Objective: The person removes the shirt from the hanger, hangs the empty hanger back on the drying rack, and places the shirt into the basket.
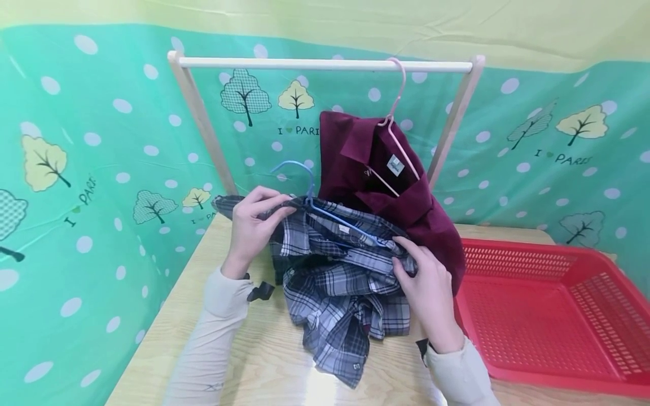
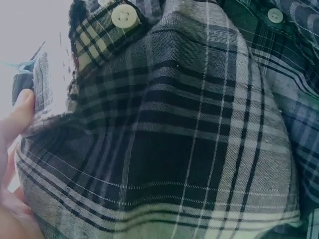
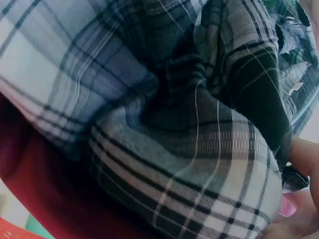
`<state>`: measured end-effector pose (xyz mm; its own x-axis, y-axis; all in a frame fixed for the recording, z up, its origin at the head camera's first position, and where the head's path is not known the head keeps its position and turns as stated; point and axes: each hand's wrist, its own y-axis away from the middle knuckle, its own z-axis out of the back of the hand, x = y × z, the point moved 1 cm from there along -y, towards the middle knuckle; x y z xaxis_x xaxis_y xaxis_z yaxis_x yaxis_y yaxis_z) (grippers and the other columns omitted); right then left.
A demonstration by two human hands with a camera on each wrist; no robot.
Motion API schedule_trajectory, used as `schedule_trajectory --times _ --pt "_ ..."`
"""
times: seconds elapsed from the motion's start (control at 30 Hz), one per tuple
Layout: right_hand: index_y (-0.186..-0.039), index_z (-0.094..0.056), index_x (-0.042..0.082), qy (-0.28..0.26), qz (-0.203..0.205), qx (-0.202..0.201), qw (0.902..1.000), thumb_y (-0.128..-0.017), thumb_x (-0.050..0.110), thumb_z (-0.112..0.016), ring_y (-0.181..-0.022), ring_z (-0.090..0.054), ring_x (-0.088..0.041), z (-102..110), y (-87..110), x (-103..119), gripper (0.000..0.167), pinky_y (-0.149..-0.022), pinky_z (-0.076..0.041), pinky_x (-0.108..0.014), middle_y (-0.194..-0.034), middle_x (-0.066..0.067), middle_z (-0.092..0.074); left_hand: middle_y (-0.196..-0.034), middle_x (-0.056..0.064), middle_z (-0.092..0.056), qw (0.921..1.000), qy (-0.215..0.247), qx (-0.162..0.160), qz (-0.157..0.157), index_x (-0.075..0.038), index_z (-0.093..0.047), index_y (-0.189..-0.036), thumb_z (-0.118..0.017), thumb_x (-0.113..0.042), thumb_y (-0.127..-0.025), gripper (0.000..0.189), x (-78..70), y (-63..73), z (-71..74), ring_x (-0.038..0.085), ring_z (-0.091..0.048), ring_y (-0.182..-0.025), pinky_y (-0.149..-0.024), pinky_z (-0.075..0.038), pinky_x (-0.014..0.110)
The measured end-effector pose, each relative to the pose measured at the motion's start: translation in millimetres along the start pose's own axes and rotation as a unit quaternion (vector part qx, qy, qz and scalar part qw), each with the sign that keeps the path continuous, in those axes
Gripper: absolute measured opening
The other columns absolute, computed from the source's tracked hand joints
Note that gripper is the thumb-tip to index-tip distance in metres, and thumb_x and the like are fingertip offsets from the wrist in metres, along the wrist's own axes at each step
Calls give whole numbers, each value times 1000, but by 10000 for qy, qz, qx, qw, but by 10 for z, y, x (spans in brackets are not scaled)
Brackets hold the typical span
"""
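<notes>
A grey-and-black plaid shirt [image 1: 330, 276] hangs bunched between both hands, its lower part trailing over the table. Inside its collar sits a blue hanger [image 1: 337, 217], the hook rising above the cloth. My left hand [image 1: 254, 225] pinches the shirt by the hanger's neck, thumb and fingers on the fabric. The right hand [image 1: 426, 282] grips the other shoulder near the end of the hanger's arm. In the left wrist view, plaid cloth [image 2: 174, 124] with a button fills most of the picture. Folds of the shirt [image 3: 189, 139] cover much of the right wrist view.
Behind stands a rack with a white rail [image 1: 304, 65] and wooden posts. From it a maroon shirt [image 1: 437, 242] hangs on a pink hanger [image 1: 398, 96], just behind the plaid one. A red basket [image 1: 533, 316] sits on the wooden table [image 1: 167, 338] at the right.
</notes>
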<state>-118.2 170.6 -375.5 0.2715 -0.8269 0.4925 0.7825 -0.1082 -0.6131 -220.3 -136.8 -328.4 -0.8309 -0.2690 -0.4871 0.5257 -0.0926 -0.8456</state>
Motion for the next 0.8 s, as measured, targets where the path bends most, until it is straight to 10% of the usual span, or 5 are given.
schedule_trajectory --times 0.8 --pt "-115 -74 14 -1878 127 71 9821 -83 -22 -54 -93 -53 -3 54 -1 -21 52 -62 -40 -7 -111 -5 -69 -94 15 -71 9995 207 -124 207 4 -76 -94 -77 13 -76 21 77 -4 201 10 -63 -91 -78 -51 18"
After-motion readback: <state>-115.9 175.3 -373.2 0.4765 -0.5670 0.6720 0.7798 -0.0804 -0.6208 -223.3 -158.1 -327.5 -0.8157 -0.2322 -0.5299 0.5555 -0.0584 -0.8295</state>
